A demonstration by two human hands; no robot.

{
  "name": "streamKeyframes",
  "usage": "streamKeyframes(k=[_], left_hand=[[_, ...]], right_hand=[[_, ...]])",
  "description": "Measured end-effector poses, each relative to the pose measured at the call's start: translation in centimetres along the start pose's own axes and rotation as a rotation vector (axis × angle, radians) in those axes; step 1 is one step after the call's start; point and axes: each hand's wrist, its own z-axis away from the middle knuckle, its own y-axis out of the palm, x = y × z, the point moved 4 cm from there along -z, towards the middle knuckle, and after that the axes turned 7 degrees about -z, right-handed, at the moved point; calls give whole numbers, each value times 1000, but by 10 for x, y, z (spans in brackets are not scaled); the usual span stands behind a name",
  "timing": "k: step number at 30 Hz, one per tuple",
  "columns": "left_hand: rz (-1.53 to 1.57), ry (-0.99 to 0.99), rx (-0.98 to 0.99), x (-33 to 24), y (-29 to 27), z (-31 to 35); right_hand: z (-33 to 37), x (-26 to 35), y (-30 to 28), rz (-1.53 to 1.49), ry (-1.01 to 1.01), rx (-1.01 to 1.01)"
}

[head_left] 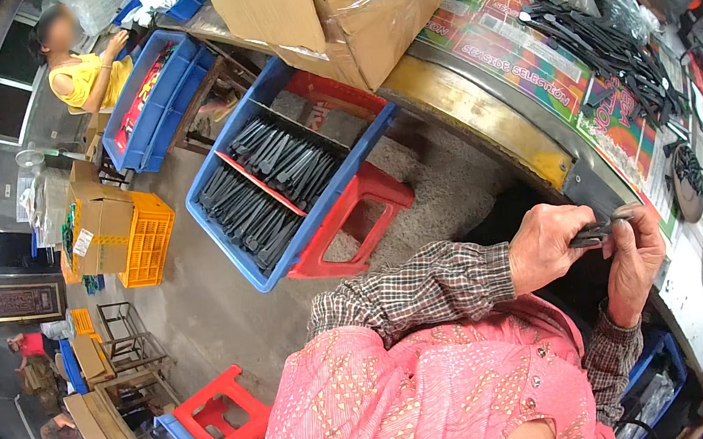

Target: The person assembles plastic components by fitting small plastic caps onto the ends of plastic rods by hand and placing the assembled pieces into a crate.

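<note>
Head view, looking down past a pink garment and 2 checked sleeves. 2 bare hands are meeting at the edge of the workbench [480, 118]: the left hand [545, 243] is closing its fingers around 1 small dark strip [595, 232], and the right hand [636, 257] is pinching the same strip's other end between thumb and fingers. The strip is looking flat, narrow and black, with a slightly shiny surface; its exact shape is too small to tell. It is sitting in the air between the 2 hands, just beside the bench rim. 1 loose pile of similar black strips [604, 44] is lying on the bench top, well apart from the hands. 1 blue crate [292, 174], divided into 2 compartments, is holding many more strips and is resting on 1 red stool [351, 219]. 1 cardboard box [341, 3] is standing at the bench end. A 2nd red stool [217, 415] is standing on the floor.
</note>
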Motion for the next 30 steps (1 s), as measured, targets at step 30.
streamKeyframes(k=[30], left_hand=[[-251,-17,2,2,-48,20]], right_hand=[[-5,-10,34,37,37,151]])
